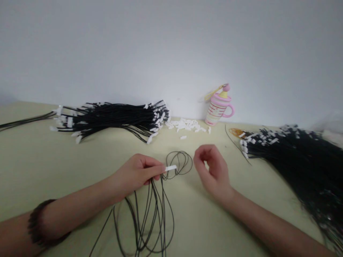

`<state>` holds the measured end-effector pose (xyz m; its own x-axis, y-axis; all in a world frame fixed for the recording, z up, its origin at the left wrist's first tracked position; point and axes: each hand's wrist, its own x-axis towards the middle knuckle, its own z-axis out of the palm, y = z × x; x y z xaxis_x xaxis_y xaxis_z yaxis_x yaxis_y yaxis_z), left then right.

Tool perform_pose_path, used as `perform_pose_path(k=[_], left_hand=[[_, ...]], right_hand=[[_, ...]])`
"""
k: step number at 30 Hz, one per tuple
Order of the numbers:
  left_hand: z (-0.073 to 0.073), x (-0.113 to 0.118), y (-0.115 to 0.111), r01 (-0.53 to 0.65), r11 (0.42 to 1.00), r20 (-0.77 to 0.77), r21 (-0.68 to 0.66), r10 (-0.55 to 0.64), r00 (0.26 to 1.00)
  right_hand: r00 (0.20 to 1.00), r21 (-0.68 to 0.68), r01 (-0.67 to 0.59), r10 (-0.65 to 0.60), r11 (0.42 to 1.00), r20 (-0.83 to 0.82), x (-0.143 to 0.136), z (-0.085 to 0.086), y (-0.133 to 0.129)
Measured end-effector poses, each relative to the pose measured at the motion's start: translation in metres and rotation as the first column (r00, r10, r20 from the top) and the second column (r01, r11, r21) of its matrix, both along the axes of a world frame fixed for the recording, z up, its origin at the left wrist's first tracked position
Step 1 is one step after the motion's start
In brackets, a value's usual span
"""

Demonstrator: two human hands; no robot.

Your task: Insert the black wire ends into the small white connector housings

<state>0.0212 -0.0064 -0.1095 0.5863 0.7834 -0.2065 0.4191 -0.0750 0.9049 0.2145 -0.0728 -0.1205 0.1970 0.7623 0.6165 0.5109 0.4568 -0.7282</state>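
My left hand [146,169] pinches a white plastic connector [170,167] between thumb and fingers. Thin black wires [155,214] hang in loose loops below that hand toward the table's near edge. Just beyond the connector, more thin black wire is coiled in small loops [184,162]. To the right of these loops, my right hand [211,171] is raised with its fingers curled round toward the thumb. Anything between its fingertips is hidden or too small to make out.
A bundle of black cables [115,116] with white connectors lies back left. Small white connector pieces [187,124] are scattered beside a pink-striped cup-shaped object [217,109] near the wall. A larger cable pile [300,160] covers the right, with orange-yellow loops [235,132] at its edge.
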Motion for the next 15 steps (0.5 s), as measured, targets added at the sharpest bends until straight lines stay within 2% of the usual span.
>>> perform_pose_path(k=[1, 3, 7, 11, 15], left_hand=[[-0.002, 0.000, 0.001, 0.003, 1.000, 0.002, 0.005, -0.003, 1.000], [-0.005, -0.001, 0.002, 0.018, 0.999, 0.002, 0.027, -0.018, 1.000], [-0.006, -0.001, 0.002, 0.017, 0.999, 0.004, 0.049, -0.017, 1.000], [-0.006, 0.000, 0.000, 0.009, 0.999, 0.021, 0.031, -0.010, 1.000], [-0.005, 0.000, 0.000, 0.030, 0.999, 0.051, 0.019, -0.031, 0.998]], right_hand=[[0.993, -0.093, -0.078, 0.086, 0.993, 0.079, -0.011, 0.004, -0.007], [0.970, -0.250, -0.152, 0.193, 0.956, 0.148, -0.029, 0.009, -0.018], [0.941, -0.516, -0.191, 0.306, 0.835, 0.147, -0.044, 0.001, -0.024], [0.938, -0.575, -0.229, 0.337, 0.785, 0.086, -0.042, -0.008, -0.018], [0.938, -0.620, -0.314, 0.335, 0.719, -0.087, -0.045, -0.007, -0.013]])
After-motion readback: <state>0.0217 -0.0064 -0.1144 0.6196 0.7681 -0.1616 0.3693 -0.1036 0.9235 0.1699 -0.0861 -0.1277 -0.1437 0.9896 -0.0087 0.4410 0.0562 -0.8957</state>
